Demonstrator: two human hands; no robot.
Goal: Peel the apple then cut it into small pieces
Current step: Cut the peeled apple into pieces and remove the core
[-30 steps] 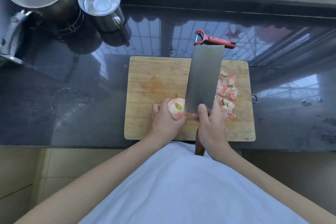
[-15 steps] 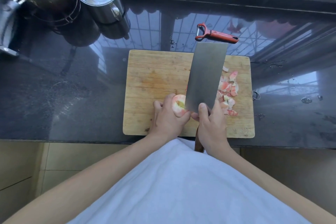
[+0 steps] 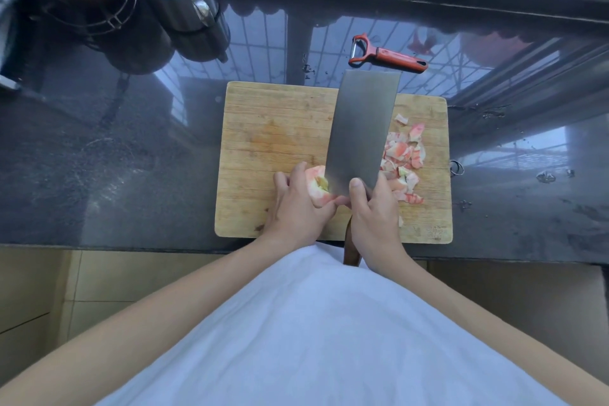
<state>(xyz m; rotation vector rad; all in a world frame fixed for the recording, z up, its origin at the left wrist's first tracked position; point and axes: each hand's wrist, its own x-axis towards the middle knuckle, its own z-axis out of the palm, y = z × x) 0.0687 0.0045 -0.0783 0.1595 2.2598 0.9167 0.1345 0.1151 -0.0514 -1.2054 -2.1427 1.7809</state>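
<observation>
1. Right hand (image 3: 374, 217): fingers curled round the handle of the cleaver (image 3: 362, 128), thumb on the blade's flat.
2. Left hand (image 3: 296, 208): fingers wrapped round the apple (image 3: 316, 186), steadying it against the blade's left face.
3. Apple: peeled remnant near the front edge of the cutting board (image 3: 273, 132); likely firm, wet, slippery; best held by the sides, fingertips tucked away from the blade.
4. Cut pieces (image 3: 403, 158): heaped toward the board's right edge.
5. Peeler (image 3: 387, 54): on the counter beyond the board's far edge.

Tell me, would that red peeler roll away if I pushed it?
Probably not: the red peeler lies flat on the counter, and its wide forked head should stop rolling. It might slide, since the dark top looks glossy. It looks slim, so likely light.
</observation>
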